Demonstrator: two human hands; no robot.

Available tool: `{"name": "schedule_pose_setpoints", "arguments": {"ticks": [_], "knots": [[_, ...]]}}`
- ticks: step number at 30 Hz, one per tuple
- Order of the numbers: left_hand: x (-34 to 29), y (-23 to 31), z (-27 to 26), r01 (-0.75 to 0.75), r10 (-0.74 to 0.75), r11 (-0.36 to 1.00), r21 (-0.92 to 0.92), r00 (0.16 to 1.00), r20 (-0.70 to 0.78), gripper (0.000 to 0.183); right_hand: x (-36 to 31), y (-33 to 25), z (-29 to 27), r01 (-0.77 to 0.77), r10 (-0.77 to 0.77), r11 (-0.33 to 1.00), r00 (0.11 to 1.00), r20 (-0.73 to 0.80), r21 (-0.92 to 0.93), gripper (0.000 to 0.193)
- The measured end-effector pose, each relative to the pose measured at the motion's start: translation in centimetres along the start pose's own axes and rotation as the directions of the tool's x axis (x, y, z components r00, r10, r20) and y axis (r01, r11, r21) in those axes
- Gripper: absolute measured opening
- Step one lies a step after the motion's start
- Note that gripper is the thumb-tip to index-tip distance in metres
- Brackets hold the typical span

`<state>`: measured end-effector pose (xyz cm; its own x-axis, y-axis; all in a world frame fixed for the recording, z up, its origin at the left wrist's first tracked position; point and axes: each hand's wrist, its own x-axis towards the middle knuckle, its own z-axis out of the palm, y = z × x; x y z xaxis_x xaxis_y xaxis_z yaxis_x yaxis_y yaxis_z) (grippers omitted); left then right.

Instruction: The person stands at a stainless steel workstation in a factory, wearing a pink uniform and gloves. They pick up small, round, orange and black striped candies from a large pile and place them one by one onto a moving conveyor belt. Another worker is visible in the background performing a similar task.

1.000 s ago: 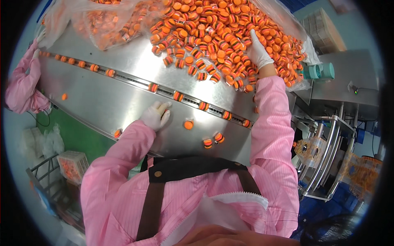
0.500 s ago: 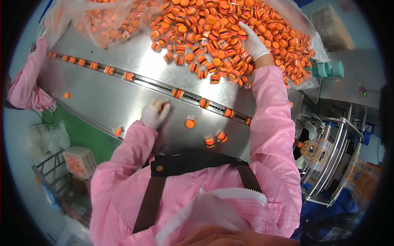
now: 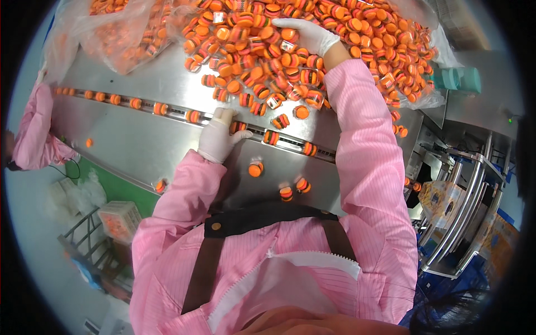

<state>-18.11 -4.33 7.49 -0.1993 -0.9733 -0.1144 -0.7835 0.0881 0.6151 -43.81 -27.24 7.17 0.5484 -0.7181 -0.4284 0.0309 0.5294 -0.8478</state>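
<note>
My left hand point(image 3: 218, 139), in a white glove, is at the narrow conveyor channel point(image 3: 176, 113). Its thumb and fingers close around a burger-shaped candy point(image 3: 238, 127) in that channel. The candy is orange, red and dark, in a clear wrapper. My right hand point(image 3: 310, 37), also gloved, lies on the far pile of wrapped burger-shaped candies point(image 3: 254, 58). Its fingers are stretched out to the left over the pile, with no candy seen in its grasp. More candies sit spaced out in a row along the channel.
Loose candies point(image 3: 255, 168) lie on the metal table point(image 3: 134, 148) near my body. A plastic bag point(image 3: 120, 39) of candies is at the far left, beside a co-worker's pink sleeve point(image 3: 36, 123). Green cups point(image 3: 458, 80) and metal machinery point(image 3: 469, 201) are on the right.
My left hand has moved forward from the table to the channel, with a candy at its fingers. My right hand has swept left across the pile, and some candies have shifted.
</note>
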Motion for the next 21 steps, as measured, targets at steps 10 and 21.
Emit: {"name": "schedule_pose_setpoints", "arguments": {"ticks": [10,21], "knots": [[2.4,1.6,-0.7,-0.312,0.307,0.946,0.094,0.95,0.058,0.039,-0.2,-0.6,2.5,0.053,-0.159,0.918,0.957,-0.243,-0.394,0.052],[3.5,2.0,-0.4,-0.271,0.27,0.954,0.127,0.963,0.022,0.038,-7.1,-3.3,3.8,0.378,-0.409,0.912,0.821,-0.399,-0.157,0.02]]}}
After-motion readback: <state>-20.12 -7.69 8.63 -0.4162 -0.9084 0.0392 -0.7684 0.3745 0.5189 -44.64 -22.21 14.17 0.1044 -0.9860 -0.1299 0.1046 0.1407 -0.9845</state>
